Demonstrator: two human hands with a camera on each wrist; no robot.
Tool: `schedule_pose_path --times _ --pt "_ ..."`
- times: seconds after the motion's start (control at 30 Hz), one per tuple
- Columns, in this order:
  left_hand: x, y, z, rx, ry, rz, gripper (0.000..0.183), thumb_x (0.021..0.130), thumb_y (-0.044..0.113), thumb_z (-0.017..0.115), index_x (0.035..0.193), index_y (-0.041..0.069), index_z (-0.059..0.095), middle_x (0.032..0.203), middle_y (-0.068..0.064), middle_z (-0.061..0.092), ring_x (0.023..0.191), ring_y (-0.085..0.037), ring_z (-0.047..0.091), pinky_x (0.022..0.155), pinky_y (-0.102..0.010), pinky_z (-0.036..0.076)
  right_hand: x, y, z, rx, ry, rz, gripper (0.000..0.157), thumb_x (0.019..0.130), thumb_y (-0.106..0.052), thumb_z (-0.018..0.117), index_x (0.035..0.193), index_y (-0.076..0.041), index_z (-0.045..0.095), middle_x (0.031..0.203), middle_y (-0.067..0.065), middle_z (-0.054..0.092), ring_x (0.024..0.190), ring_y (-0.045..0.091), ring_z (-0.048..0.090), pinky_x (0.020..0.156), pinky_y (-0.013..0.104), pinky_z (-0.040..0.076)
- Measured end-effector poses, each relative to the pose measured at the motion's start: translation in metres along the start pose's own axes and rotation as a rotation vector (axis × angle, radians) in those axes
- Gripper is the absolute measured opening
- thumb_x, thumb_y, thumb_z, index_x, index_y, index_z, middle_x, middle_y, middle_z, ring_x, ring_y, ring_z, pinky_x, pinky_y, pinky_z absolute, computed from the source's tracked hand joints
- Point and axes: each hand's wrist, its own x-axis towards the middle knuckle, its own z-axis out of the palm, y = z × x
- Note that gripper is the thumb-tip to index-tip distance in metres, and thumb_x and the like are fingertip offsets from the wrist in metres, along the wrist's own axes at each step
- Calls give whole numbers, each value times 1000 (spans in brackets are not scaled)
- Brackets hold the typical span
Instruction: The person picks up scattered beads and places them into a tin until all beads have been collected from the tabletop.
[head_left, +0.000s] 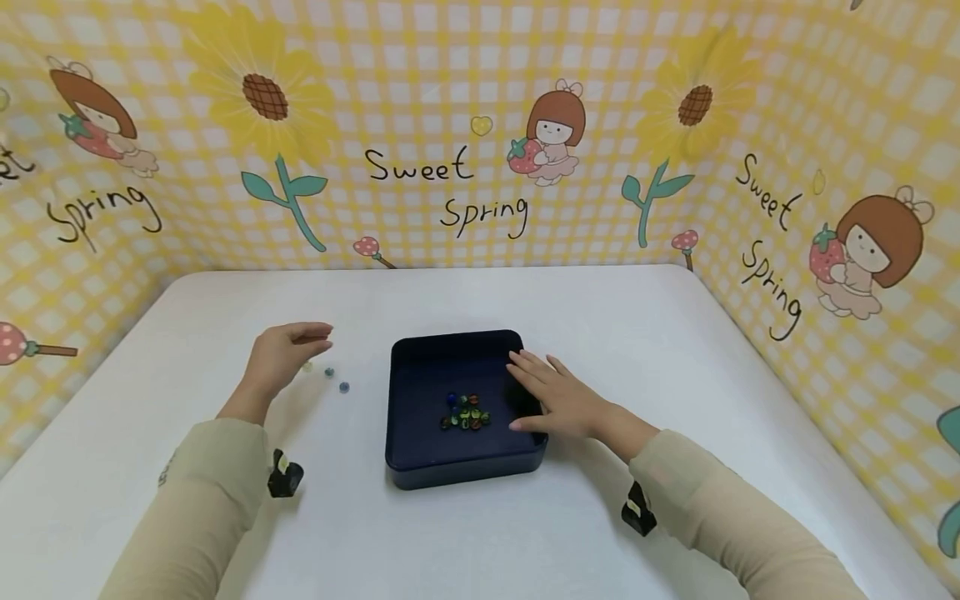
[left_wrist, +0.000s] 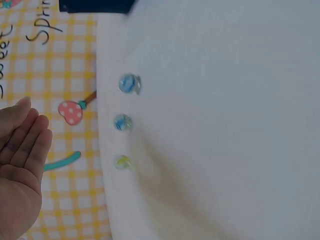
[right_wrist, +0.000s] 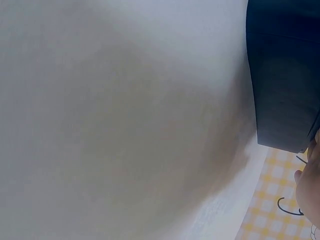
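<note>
My left hand [head_left: 281, 358] hovers over the table left of a dark blue tray, fingers nearly straight and holding nothing visible. In the left wrist view the same hand [left_wrist: 22, 170] shows its palm. Close to it on the table lie a yellow-streaked glass marble [left_wrist: 122, 162], a blue-streaked marble [left_wrist: 122, 122] and another blue marble [left_wrist: 130, 83]. My right hand [head_left: 566, 404] lies across the right rim of the tray [head_left: 465, 475], fingers extended and thumb apart. Inside the tray, several coloured marbles [head_left: 465, 414] sit clustered around the middle of its floor.
A white table [head_left: 472, 542] lies beneath everything. Yellow checked cloth [head_left: 427, 100] with printed flowers and figures rises behind it and along both sides. Black wrist devices [head_left: 285, 475] hang at both sleeves.
</note>
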Motion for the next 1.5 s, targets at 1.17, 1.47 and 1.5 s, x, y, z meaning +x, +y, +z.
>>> schedule_pose_path --times 1.17,1.47,1.5 --pt "17 -47 7 242 12 -160 24 78 -2 57 101 -8 59 97 -23 58 92 -36 49 77 -43 40 1 -1 -2 -3 -2 0 90 77 -68 34 139 -6 14 144 9 7 130 18 1 102 44 2" --pt "16 -50 6 259 14 -154 20 80 2 57 98 -7 60 96 -23 58 90 -36 50 75 -43 41 0 -1 -2 -5 -1 -4 90 77 -67 35 138 -5 15 143 10 9 130 19 2 101 45 3" --pt "15 -49 5 257 18 -148 20 81 3 56 98 -6 60 97 -23 57 92 -37 49 76 -44 40 0 -1 -2 -6 -4 -3 90 76 -68 35 138 -5 15 143 10 9 130 19 2 101 45 3"
